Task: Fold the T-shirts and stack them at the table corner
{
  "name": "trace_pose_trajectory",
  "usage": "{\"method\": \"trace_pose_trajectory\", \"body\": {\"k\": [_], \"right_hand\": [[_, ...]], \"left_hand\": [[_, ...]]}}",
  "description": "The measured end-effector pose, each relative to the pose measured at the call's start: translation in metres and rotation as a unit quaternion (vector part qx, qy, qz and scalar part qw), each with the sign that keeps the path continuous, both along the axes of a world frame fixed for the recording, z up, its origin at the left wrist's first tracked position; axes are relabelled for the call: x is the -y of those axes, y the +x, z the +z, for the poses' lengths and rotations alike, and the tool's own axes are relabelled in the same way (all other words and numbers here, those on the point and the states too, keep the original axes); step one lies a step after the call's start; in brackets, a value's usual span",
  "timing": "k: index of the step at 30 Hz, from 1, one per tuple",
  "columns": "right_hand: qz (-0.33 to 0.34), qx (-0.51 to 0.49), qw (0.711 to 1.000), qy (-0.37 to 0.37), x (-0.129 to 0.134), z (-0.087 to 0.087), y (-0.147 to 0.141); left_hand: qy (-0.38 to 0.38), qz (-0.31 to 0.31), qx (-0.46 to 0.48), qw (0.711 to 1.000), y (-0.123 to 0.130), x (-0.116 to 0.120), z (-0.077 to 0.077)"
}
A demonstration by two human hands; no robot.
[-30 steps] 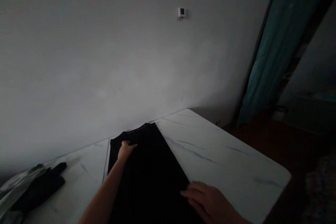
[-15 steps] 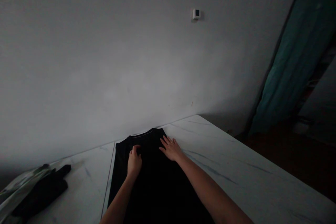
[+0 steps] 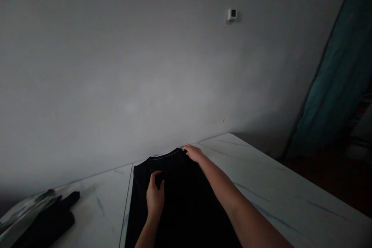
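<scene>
Both hands were on a black garment [image 3: 180, 201] that lay flat and lengthwise on the white marbled table [image 3: 276, 190], its collar end pointing toward the grey wall [image 3: 116, 66]. Judging by the long narrow shape of the cloth, its sides looked already turned in, so the step in hand appeared to be smoothing and squaring the upper part near the neckline. The left hand [image 3: 155, 195] rested palm down on the cloth a little below the collar, fingers loosely spread and thumb out to the side; it pressed flat and gripped nothing. The right hand [image 3: 194, 152] was stretched further out, at the far right corner of the garment beside the collar, its fingers curved over the edge there. Whether it pinched the fabric or only lay on it could not be told in the dim light. The right forearm crossed the cloth diagonally from the lower right, nearly straight, while the left forearm came up from the bottom edge at a steeper angle with the wrist level.

A next move would probably call for a firm hold on that top edge with the left palm keeping the layers from sliding, since the thin dark cloth could shift or wrinkle easily on the smooth top.

Well apart at the left end of the table lay another dark bundle [image 3: 49, 221] by something pale and shiny, and a small white device [image 3: 231, 14] sat high on the wall
</scene>
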State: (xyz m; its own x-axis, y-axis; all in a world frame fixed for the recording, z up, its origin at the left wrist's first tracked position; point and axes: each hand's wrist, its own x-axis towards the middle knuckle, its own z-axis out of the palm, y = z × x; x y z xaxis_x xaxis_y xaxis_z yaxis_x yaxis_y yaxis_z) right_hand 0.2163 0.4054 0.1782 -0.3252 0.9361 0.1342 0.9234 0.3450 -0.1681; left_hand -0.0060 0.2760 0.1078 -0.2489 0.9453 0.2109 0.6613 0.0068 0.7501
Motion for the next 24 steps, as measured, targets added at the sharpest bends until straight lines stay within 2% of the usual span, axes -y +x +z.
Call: {"method": "trace_pose_trajectory", "body": {"k": [5, 8, 14, 19, 22, 24], "right_hand": [[-0.008, 0.015, 1.000, -0.022, -0.020, -0.005, 0.004], [-0.023, 0.021, 0.999, -0.022, -0.023, -0.006, 0.005], [-0.059, 0.033, 0.998, -0.016, -0.015, -0.002, -0.002], [-0.072, 0.038, 0.997, 0.001, -0.004, 0.008, -0.010], [-0.056, 0.031, 0.998, 0.022, 0.015, 0.010, -0.016], [-0.038, 0.020, 0.999, 0.034, 0.039, 0.006, -0.017]], "left_hand": [[0.056, 0.013, 0.117, 0.991, 0.003, 0.004, 0.008], [0.056, 0.016, 0.142, 0.988, 0.003, 0.005, 0.014], [0.007, 0.046, 0.093, 0.995, 0.003, 0.008, 0.022], [-0.001, 0.047, 0.028, 0.998, 0.007, 0.010, 0.027], [-0.012, 0.037, -0.015, 0.999, 0.010, 0.011, 0.028], [-0.016, 0.034, -0.033, 0.999, 0.011, 0.012, 0.028]]}}
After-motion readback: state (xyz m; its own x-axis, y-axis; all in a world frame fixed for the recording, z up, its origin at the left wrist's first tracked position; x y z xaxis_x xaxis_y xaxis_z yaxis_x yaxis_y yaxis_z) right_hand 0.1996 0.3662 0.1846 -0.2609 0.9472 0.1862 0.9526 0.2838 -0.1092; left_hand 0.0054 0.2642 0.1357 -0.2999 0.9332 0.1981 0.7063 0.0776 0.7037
